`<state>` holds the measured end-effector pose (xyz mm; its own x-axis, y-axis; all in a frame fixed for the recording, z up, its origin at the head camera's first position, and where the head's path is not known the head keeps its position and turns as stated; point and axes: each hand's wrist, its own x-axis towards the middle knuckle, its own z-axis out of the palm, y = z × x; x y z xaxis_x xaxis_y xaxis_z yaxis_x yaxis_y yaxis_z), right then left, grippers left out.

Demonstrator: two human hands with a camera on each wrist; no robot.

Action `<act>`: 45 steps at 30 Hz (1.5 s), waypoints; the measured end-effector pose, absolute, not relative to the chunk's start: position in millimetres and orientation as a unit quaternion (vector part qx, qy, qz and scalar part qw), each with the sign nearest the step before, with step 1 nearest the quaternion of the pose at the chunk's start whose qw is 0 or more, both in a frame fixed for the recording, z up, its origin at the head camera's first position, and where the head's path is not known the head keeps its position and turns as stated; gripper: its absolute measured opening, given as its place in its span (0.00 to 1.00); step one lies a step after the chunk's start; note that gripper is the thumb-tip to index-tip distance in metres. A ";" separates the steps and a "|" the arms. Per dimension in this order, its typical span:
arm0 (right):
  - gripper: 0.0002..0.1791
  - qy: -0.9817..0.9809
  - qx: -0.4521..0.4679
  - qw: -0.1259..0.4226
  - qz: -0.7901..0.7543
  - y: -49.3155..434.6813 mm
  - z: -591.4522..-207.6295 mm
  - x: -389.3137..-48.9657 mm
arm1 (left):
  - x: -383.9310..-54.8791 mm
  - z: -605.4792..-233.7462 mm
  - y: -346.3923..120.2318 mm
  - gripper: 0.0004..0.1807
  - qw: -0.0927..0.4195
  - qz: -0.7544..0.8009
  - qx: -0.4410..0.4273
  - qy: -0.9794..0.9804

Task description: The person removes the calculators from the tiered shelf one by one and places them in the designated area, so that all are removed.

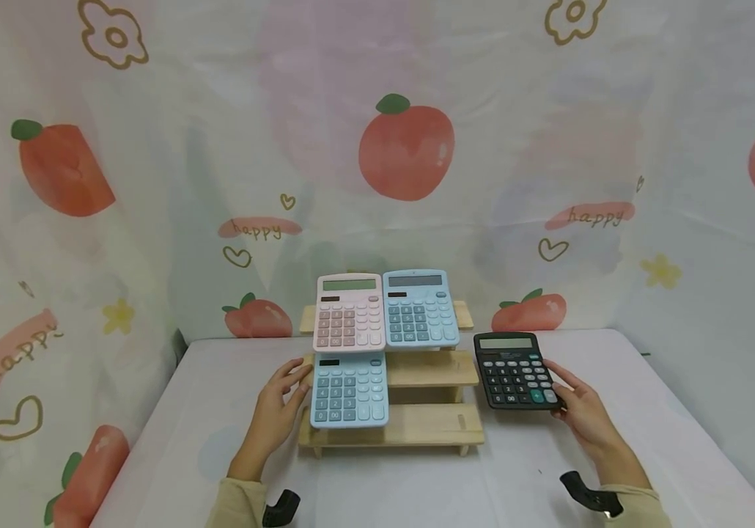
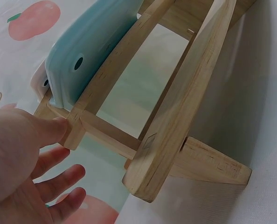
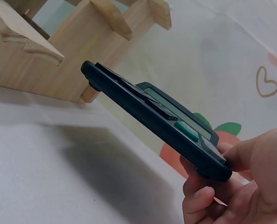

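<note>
My right hand [image 1: 585,414] pinches the lower right corner of a black calculator [image 1: 514,374], thumb on top and fingers beneath. In the right wrist view, this calculator [image 3: 152,119] is tilted and held above the white table, casting a shadow. My left hand [image 1: 275,411] rests beside a stepped wooden rack [image 1: 433,425]. In the left wrist view its thumb [image 2: 52,130] touches the end of a shelf board, with the other fingers spread loosely below. On the rack lean a pink calculator [image 1: 350,312] and a blue calculator [image 1: 420,308] on top, and another blue calculator [image 1: 350,389] below the pink one.
The rack stands on a table with a white cloth [image 1: 417,491]. Behind and at both sides hangs a curtain [image 1: 325,161] printed with fruit, hearts and flowers. The right parts of the middle and lower shelves are bare wood.
</note>
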<state>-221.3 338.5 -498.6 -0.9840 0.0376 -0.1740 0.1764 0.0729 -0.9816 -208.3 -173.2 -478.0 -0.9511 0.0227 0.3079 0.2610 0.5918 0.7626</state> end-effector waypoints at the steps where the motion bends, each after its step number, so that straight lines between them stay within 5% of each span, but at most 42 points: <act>1: 0.30 0.733 0.074 0.051 -0.674 338.2 -498.4 -221.5 | -208.5 -477.1 -172.9 0.21 0.134 -0.445 -0.081 -0.882; 45: 0.29 0.760 0.105 0.087 -0.635 336.4 -514.9 -223.9 | -209.3 -479.1 -172.5 0.21 0.116 -0.452 -0.065 -0.882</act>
